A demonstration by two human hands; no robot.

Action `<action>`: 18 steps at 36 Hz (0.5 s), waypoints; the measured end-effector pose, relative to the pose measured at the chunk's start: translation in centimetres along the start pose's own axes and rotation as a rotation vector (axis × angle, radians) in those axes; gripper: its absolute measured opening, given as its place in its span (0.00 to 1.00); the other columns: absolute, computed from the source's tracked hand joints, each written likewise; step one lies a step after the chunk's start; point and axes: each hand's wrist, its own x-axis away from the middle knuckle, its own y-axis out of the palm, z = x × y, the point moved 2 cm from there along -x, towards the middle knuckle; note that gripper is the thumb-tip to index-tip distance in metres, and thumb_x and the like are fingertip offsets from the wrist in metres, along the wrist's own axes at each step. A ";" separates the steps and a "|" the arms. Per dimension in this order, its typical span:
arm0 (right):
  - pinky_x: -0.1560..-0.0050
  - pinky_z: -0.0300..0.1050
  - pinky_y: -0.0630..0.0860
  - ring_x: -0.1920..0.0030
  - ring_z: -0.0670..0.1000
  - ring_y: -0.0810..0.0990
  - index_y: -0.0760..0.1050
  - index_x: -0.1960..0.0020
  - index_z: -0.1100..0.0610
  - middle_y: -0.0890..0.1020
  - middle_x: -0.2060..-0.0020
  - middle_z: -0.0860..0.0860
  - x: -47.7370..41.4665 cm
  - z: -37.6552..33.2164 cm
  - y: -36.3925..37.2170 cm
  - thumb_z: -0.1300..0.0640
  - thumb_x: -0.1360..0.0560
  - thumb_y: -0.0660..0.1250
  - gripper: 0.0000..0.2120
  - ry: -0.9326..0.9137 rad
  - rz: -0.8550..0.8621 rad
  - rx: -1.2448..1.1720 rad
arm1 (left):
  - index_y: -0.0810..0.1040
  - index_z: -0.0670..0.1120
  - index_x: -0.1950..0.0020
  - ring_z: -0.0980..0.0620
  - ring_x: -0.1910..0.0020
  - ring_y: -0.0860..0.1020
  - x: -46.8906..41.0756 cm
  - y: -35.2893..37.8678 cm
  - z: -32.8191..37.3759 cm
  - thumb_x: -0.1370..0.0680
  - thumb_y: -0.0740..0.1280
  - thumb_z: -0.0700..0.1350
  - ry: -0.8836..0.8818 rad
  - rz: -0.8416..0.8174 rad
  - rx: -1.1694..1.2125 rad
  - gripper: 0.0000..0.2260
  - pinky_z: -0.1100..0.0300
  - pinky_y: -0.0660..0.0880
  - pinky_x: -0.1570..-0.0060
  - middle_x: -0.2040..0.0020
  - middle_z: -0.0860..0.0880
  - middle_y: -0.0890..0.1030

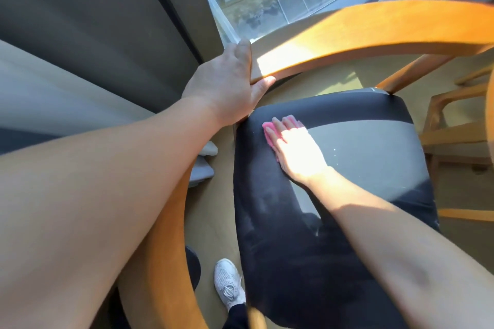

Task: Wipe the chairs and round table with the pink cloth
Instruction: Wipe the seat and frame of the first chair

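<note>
The chair rail (pixel 374 27) is gripped by the left hand (pixel 227 83); the pink cloth (pixel 268 129) is pressed under the flat right hand (pixel 299 152).

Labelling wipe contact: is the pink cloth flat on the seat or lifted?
Flat on the black seat: the right hand presses the pink cloth down with straight fingers. Folded or not: cannot tell.
</note>
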 end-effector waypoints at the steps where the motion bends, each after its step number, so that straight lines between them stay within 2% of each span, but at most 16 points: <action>1: 0.32 0.61 0.66 0.35 0.66 0.72 0.69 0.28 0.60 0.74 0.34 0.61 -0.7 0.5 0.5 0.57 0.19 0.55 0.21 0.037 -0.012 0.010 | 0.60 0.45 0.29 0.42 0.45 0.75 0.0 0.0 0.0 0.22 0.57 0.62 0.002 0.002 0.000 0.28 0.52 0.68 0.56 0.38 0.44 0.71; 3: 0.27 0.60 0.57 0.29 0.66 0.67 0.67 0.26 0.60 0.70 0.29 0.61 -2.6 1.4 1.1 0.56 0.19 0.59 0.22 0.101 -0.014 -0.019 | 0.60 0.45 0.30 0.42 0.46 0.75 0.0 0.0 0.0 0.22 0.57 0.62 0.012 0.009 0.003 0.28 0.52 0.70 0.56 0.38 0.44 0.71; 5: 0.25 0.58 0.52 0.26 0.63 0.61 0.62 0.24 0.57 0.65 0.26 0.58 -4.7 2.1 0.9 0.53 0.17 0.55 0.23 0.171 -0.091 -0.027 | 0.60 0.46 0.29 0.43 0.46 0.75 -0.1 0.0 -0.1 0.22 0.57 0.62 0.018 0.016 0.000 0.28 0.52 0.70 0.56 0.39 0.44 0.71; 7: 0.25 0.55 0.54 0.28 0.59 0.62 0.62 0.25 0.55 0.67 0.28 0.55 -6.5 2.8 0.5 0.51 0.17 0.50 0.21 0.233 -0.135 -0.006 | 0.60 0.46 0.29 0.43 0.46 0.75 -0.1 0.1 -0.1 0.22 0.57 0.62 0.023 0.024 -0.002 0.28 0.52 0.71 0.56 0.39 0.45 0.71; 9: 0.28 0.54 0.58 0.34 0.57 0.68 0.66 0.30 0.54 0.72 0.36 0.53 -7.5 3.1 0.1 0.51 0.17 0.49 0.19 0.281 -0.126 -0.010 | 0.59 0.46 0.29 0.44 0.47 0.75 -0.1 0.2 -0.1 0.22 0.57 0.62 0.032 0.035 0.001 0.28 0.53 0.71 0.56 0.40 0.45 0.72; 12: 0.28 0.54 0.59 0.36 0.57 0.70 0.66 0.28 0.55 0.74 0.38 0.53 -6.4 2.8 0.6 0.51 0.17 0.51 0.20 0.225 -0.086 -0.005 | 0.59 0.46 0.29 0.45 0.48 0.76 -0.1 0.1 -0.1 0.22 0.57 0.62 0.036 0.041 -0.003 0.28 0.54 0.70 0.57 0.40 0.45 0.72; 15: 0.26 0.62 0.57 0.32 0.62 0.67 0.64 0.25 0.59 0.72 0.34 0.57 -3.4 2.5 0.8 0.53 0.19 0.56 0.23 0.139 -0.025 0.006 | 0.59 0.46 0.29 0.45 0.48 0.75 -0.1 0.0 0.0 0.22 0.57 0.62 0.042 0.032 -0.007 0.28 0.54 0.70 0.58 0.40 0.45 0.72; 18: 0.26 0.66 0.53 0.28 0.65 0.63 0.61 0.24 0.60 0.68 0.28 0.59 0.0 1.6 1.3 0.53 0.20 0.54 0.26 0.102 -0.066 0.043 | 0.59 0.45 0.29 0.43 0.48 0.75 -0.1 0.0 0.0 0.21 0.56 0.62 0.045 0.027 -0.008 0.28 0.52 0.69 0.57 0.39 0.44 0.71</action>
